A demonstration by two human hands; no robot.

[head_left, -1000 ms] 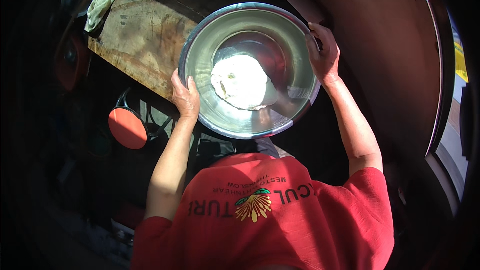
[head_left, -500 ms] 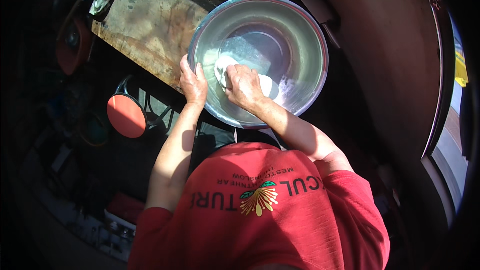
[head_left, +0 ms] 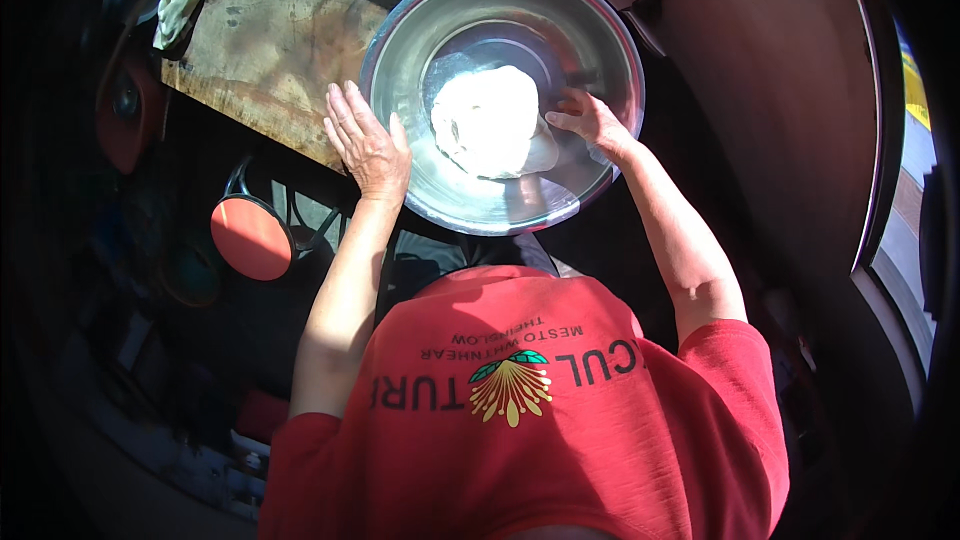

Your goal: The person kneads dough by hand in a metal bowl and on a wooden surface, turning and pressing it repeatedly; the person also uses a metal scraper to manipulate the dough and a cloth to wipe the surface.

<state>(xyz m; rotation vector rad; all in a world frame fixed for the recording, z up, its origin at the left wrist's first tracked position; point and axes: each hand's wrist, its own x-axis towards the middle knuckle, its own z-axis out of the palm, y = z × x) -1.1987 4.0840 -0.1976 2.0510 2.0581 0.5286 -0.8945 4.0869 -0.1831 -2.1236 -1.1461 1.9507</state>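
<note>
A wide, shiny metal basin point(head_left: 612, 52) holds a bulky white lump of dough point(head_left: 485, 125), strongly overexposed by sunlight. My left hand point(head_left: 370, 152) is open at the basin's left outer side, fingers stretched out close together and the thumb toward the rim. Over the right part of the basin is my right hand point(head_left: 592, 124), with nothing in it, its fingers apart and bent toward the dough. A small gap shows between those fingers and the dough.
Left of the basin lies a stained wooden board point(head_left: 270, 65), with a pale crumpled bag point(head_left: 185, 5) at its far left corner. A stool with a round orange seat point(head_left: 252, 237) stands below the board. Along the right runs a brownish surface point(head_left: 780, 110).
My right hand has let go of the dough and moved right, uncovering it. My left fingers have straightened at the rim. The basin sits slightly higher and farther left in view.
</note>
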